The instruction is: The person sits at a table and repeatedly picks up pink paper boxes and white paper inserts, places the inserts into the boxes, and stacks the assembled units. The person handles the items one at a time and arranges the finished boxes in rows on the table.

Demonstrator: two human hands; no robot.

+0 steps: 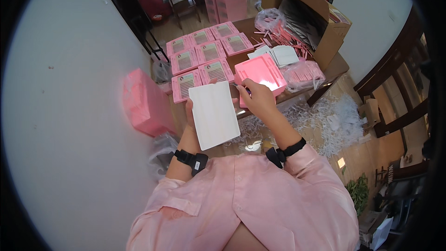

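Observation:
My left hand holds a white rectangular card upright in front of me, gripping its left edge. My right hand is closed at the card's upper right corner, pinching something small and dark that I cannot make out. Just behind my right hand lies a stack of open pink trays on the brown table. Several pink window boxes lie in rows on the table's far left part.
A pile of white cards, loose pink sticks and plastic bags of pink items lie by an open cardboard box. A wrapped pink bundle leans against the wall. Shredded white paper covers the floor.

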